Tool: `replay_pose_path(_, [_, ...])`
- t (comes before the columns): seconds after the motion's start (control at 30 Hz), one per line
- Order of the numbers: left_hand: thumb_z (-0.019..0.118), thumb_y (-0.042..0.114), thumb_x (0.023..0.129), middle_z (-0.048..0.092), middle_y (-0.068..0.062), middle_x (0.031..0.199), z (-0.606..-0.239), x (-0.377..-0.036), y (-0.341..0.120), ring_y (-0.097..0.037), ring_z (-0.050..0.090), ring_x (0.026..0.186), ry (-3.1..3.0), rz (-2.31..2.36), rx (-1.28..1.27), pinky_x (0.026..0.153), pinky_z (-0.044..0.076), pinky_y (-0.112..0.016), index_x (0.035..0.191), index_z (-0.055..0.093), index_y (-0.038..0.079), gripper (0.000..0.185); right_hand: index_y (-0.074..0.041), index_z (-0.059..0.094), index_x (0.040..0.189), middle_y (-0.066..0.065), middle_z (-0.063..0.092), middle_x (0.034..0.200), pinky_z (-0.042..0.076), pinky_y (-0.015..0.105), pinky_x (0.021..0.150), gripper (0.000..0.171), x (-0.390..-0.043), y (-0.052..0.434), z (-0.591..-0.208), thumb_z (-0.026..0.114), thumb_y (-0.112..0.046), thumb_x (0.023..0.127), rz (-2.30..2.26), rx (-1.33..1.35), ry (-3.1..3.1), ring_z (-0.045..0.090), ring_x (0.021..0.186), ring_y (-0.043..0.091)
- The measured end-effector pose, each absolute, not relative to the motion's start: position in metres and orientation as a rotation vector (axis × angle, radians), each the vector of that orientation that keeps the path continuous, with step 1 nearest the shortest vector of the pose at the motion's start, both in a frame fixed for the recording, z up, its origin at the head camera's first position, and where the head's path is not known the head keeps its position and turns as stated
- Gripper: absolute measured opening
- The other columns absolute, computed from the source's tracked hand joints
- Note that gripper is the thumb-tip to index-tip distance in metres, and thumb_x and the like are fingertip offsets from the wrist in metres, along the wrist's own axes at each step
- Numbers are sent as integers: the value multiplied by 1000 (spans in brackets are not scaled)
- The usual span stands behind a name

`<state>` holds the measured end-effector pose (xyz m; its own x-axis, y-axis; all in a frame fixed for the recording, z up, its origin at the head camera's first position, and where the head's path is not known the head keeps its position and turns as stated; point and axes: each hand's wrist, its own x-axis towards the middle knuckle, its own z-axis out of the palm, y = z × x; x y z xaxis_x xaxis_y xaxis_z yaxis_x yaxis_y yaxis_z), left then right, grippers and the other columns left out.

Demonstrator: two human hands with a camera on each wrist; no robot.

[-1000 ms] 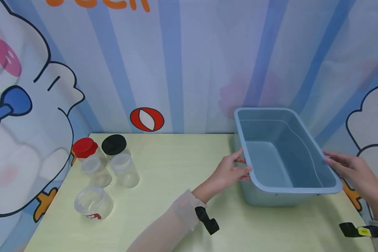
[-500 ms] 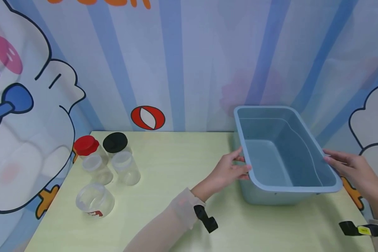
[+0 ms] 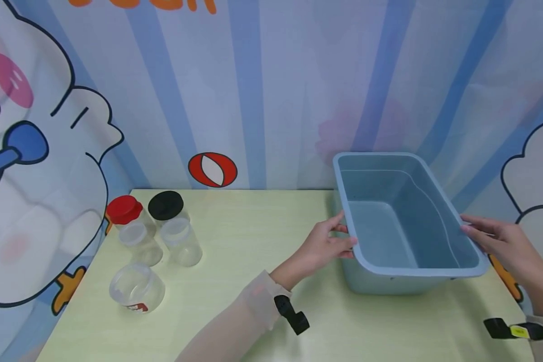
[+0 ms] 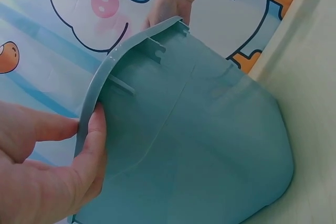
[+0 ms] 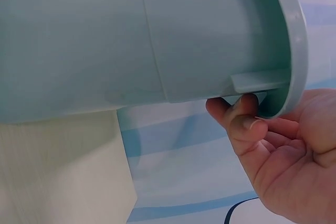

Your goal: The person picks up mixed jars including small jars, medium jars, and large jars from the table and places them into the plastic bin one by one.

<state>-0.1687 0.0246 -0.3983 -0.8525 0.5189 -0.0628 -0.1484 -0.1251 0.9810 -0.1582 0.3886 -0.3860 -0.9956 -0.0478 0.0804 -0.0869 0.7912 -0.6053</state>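
A deep blue-grey plastic basin (image 3: 380, 221) stands at the right of the table, with nothing inside it. My left hand (image 3: 319, 249) pinches its left rim, thumb on top and fingers beneath the lip; the left wrist view shows this grip on the rim (image 4: 90, 95) up close. On the opposite side my right hand (image 3: 502, 239) holds the right rim. From the right wrist view, fingers of the right hand (image 5: 289, 150) curl under the lip against the basin's outer wall (image 5: 94, 40).
Several clear plastic jars stand at the table's left: one with a red lid (image 3: 124, 209), one with a black lid (image 3: 165, 205), two smaller pale-topped ones and a wide low jar (image 3: 138, 289). A printed cartoon backdrop (image 3: 280, 100) rises behind the table (image 3: 235, 221).
The basin and both hands have shifted slightly left in the last half second. Both hands keep their hold on the rim, and the jars stay where they were.
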Motion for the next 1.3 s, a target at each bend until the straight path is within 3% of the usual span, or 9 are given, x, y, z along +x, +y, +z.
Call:
replay_pose_path(0.13, [59,-2,98,53,-8,118,-399,-169,22,-16,68,83,1701,2030,411,84,57,-37,158,22,8,71,13,42,143,41,51,129,54,20,62,55,-157,387,-386,46,-29,107,1033,119,-2913,63,84,-2])
replay_pose_path(0.23, [59,-1,99,52,-9,119,-398,-168,20,-16,68,85,1704,2024,414,85,57,-38,158,22,8,71,13,41,144,41,51,128,54,22,62,55,-156,385,-386,45,-29,108,1051,123,-2913,49,80,-19])
replay_pose_path(0.7, [59,-3,98,55,-11,113,-398,-164,13,-16,68,82,1691,2055,420,81,58,-34,157,26,9,69,14,41,143,42,52,127,52,18,63,55,-156,382,-385,46,-28,108,1081,164,-2916,50,84,-18])
replay_pose_path(0.77, [59,-3,98,55,-12,112,-399,-164,12,-16,68,82,1690,2059,434,81,58,-34,157,26,9,69,14,42,143,42,52,128,52,18,63,56,-157,381,-385,46,-29,107,1067,154,-2920,57,85,-10])
replay_pose_path(0.9, [59,-4,98,54,-12,112,-398,-164,10,-15,67,80,1690,2062,450,81,58,-34,157,26,9,69,13,44,142,41,51,129,52,18,63,56,-158,379,-384,47,-31,107,1039,144,-2933,67,96,25])
replay_pose_path(1.0, [59,-4,98,54,-12,112,-398,-165,9,-14,67,79,1685,2062,452,81,58,-34,157,27,10,69,13,44,142,41,51,129,52,18,63,56,-158,378,-384,46,-31,107,1036,149,-2935,66,93,12])
replay_pose_path(1.07, [58,-4,98,54,-12,112,-398,-165,7,-14,67,79,1682,2063,454,81,58,-35,157,26,10,69,13,44,141,41,52,128,52,18,63,55,-157,377,-383,46,-30,107,1041,156,-2928,57,88,-9])
replay_pose_path(1.13, [58,-4,98,54,-12,113,-399,-165,6,-14,67,79,1687,2057,452,81,58,-35,157,26,10,69,14,43,142,41,52,128,52,18,63,55,-157,375,-383,46,-29,107,1057,161,-2922,46,86,-20])
replay_pose_path(1.3, [59,-4,98,54,-12,114,-398,-165,3,-14,66,80,1705,2046,450,82,58,-35,157,26,9,69,14,42,142,40,55,124,52,19,63,55,-156,371,-382,46,-28,108,1067,162,-2922,51,83,-17])
